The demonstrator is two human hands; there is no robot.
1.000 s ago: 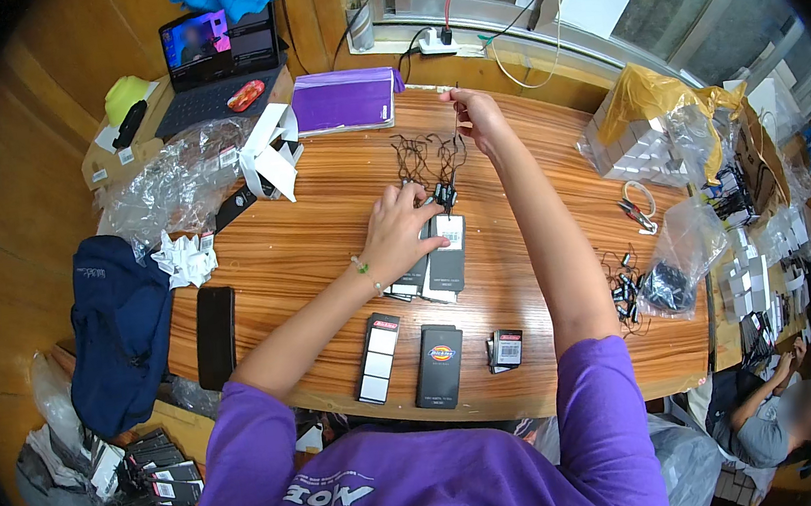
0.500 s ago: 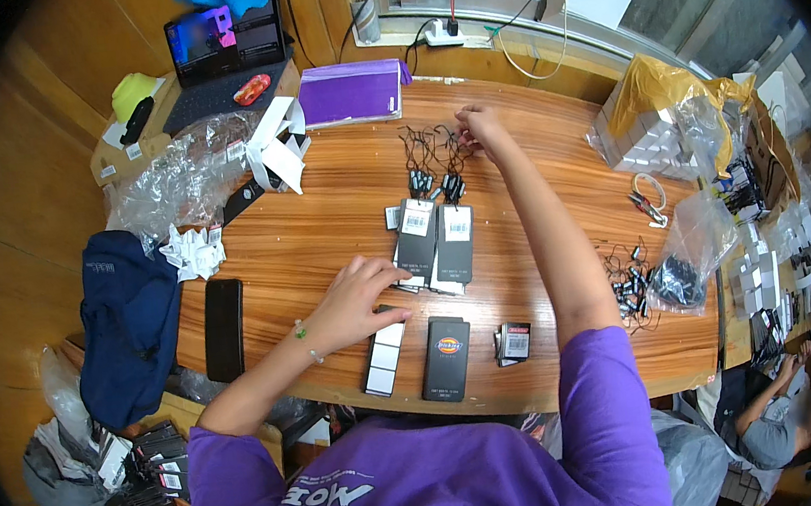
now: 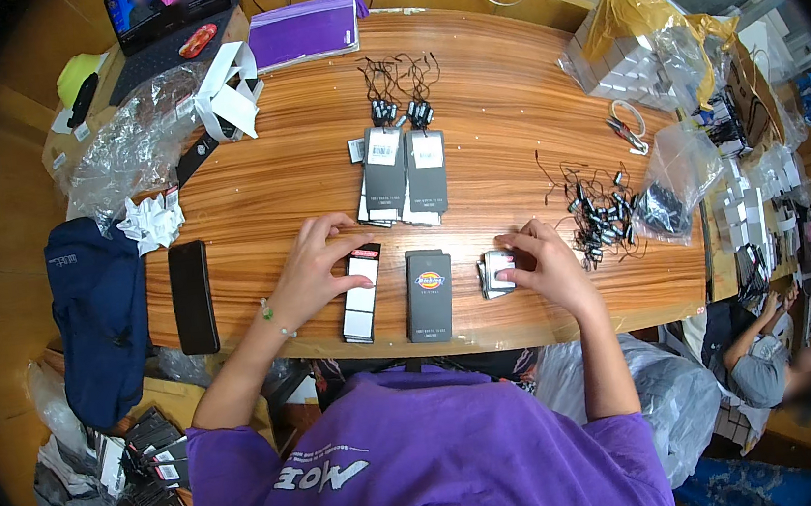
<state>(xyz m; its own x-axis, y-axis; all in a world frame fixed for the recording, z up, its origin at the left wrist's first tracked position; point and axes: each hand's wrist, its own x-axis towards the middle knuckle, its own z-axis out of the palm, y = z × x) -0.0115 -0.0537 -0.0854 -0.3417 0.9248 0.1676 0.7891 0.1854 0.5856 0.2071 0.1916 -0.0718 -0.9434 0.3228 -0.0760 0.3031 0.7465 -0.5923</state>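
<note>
My left hand (image 3: pixel 307 271) rests at a stack of long black-and-white tags (image 3: pixel 359 300), its thumb on the top tag and fingers apart near the stack's upper end. At a small pile of black-edged square cards (image 3: pixel 497 271), my right hand (image 3: pixel 547 266) is open, with thumb on the top card and index finger just beyond its far edge. Between the hands lies a stack of dark grey hang tags (image 3: pixel 429 300) with an oval emblem. Farther off are two stacks of grey tags, left (image 3: pixel 384 171) and right (image 3: pixel 428 174), with white stickers; black strings (image 3: pixel 397 81) fan out above them.
Loose black strings (image 3: pixel 604 217) heap at the right beside a plastic bag (image 3: pixel 681 189) and pliers (image 3: pixel 627 136). White boxes (image 3: pixel 613 68) stand at the back right. A phone (image 3: pixel 193 300), navy cloth (image 3: pixel 104 319) and purple folder (image 3: pixel 303 34) are left. A co-worker (image 3: pixel 763 364) sits far right.
My right hand has come back from the far strings to the small square cards. My left hand has moved from beside the grey tags onto the long tags. The view has tilted downward.
</note>
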